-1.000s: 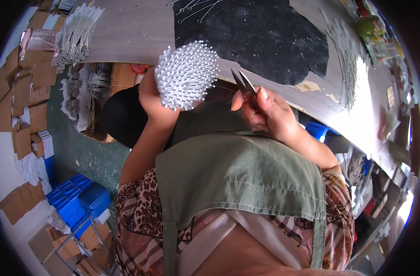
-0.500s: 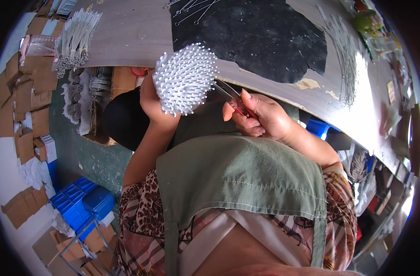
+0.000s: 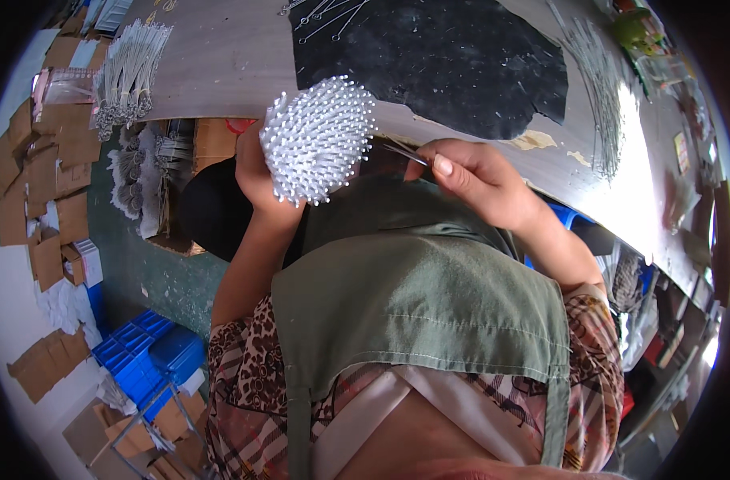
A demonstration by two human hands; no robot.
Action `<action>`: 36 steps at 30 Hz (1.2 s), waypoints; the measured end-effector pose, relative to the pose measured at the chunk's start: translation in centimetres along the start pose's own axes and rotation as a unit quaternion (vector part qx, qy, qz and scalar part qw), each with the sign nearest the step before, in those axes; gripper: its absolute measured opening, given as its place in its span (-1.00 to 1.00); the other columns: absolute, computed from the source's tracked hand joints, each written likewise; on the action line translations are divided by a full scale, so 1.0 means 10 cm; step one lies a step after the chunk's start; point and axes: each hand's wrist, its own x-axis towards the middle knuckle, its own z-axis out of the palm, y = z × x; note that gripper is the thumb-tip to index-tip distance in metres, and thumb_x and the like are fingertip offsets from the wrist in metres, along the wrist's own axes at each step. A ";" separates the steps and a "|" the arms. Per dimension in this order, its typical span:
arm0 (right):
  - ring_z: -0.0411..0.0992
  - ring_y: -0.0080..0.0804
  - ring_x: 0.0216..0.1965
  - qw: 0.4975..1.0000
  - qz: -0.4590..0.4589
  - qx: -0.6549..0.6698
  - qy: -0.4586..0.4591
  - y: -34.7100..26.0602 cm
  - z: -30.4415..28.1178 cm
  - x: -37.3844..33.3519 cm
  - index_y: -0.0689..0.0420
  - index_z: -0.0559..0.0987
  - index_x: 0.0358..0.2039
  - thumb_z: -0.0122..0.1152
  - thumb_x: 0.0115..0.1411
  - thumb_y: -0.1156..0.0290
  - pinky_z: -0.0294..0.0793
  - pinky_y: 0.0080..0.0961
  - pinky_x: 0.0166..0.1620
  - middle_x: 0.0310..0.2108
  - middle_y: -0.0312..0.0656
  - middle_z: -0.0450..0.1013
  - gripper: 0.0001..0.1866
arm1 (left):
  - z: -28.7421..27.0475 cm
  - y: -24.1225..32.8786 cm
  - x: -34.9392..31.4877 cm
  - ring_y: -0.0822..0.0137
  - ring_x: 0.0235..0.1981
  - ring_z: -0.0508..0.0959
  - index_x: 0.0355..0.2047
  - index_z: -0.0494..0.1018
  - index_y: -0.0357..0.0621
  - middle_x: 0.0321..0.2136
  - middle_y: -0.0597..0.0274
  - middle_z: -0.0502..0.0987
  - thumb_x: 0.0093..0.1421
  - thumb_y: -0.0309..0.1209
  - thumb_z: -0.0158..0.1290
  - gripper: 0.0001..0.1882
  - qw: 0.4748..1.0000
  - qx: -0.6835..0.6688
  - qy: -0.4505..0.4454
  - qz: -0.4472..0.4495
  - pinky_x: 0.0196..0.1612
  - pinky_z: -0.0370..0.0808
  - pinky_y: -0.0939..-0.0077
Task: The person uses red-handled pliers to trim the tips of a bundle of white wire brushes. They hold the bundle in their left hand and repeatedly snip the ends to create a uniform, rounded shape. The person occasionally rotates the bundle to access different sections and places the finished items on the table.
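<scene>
My left hand (image 3: 254, 172) is closed around a thick bundle of thin rods with white tips (image 3: 317, 140). The tips fan out in a dome toward me, and the rods' lengths are hidden behind it. Just right of the bundle, my right hand (image 3: 477, 180) grips a slender two-pronged metal tool (image 3: 407, 152), its prongs pointing left at the bundle without visibly touching it. Its grip is covered by my fingers, so I cannot tell its exact kind. Both hands are in front of the table's near edge, above my green apron (image 3: 421, 296).
On the table (image 3: 221, 64) lies a black mat (image 3: 437, 64) with several looped wire rods (image 3: 333, 20). Bundles of looped wires (image 3: 133, 72) stand far left; long wires (image 3: 597, 96) lie right. Blue crates (image 3: 141, 352) and cardboard boxes (image 3: 61, 152) are left.
My right hand has turned over and moved slightly right; the tool's red grip, visible before, is now hidden. The bundle in my left hand has barely shifted left.
</scene>
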 end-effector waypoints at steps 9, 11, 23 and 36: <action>0.48 -0.20 -0.41 0.983 0.012 -0.174 -0.053 -0.15 -0.16 0.04 0.19 0.57 -0.28 -0.01 0.27 0.11 0.42 -0.43 -0.30 -0.46 -0.08 0.51 -0.62 | -0.12 -0.06 -0.04 0.18 -0.24 0.53 -0.18 0.40 -0.34 -0.27 0.06 0.53 -0.08 -0.35 0.20 -0.54 0.988 0.146 -0.021 0.037 -0.10 0.42 0.31; 0.48 -0.16 -0.42 0.982 0.004 -0.182 -0.055 -0.13 -0.17 0.05 0.19 0.57 -0.30 -0.01 0.27 0.10 0.42 -0.42 -0.32 -0.48 -0.05 0.49 -0.61 | -0.14 -0.08 -0.04 0.16 -0.24 0.53 -0.19 0.41 -0.31 -0.28 0.07 0.53 -0.11 -0.32 0.23 -0.52 0.984 0.171 -0.024 0.052 -0.09 0.41 0.28; 0.43 0.01 -0.49 0.944 -0.040 -0.323 -0.048 -0.23 -0.22 0.09 0.15 0.58 -0.40 0.06 0.22 0.14 0.38 -0.21 -0.44 -0.57 0.01 0.44 -0.67 | -0.08 0.22 0.17 0.18 -0.19 0.51 -0.26 0.48 -0.34 -0.26 0.07 0.54 -0.07 -0.42 0.15 -0.66 0.926 0.321 -0.082 0.181 -0.05 0.39 0.30; 0.45 -0.02 -0.47 0.941 -0.015 -0.335 -0.048 -0.26 -0.24 0.10 0.14 0.60 -0.39 0.05 0.22 0.13 0.40 -0.23 -0.40 -0.57 -0.01 0.45 -0.67 | -0.11 0.21 0.18 0.14 -0.18 0.49 -0.22 0.42 -0.37 -0.26 0.02 0.53 -0.07 -0.44 0.19 -0.61 0.919 0.322 -0.090 0.209 -0.05 0.39 0.28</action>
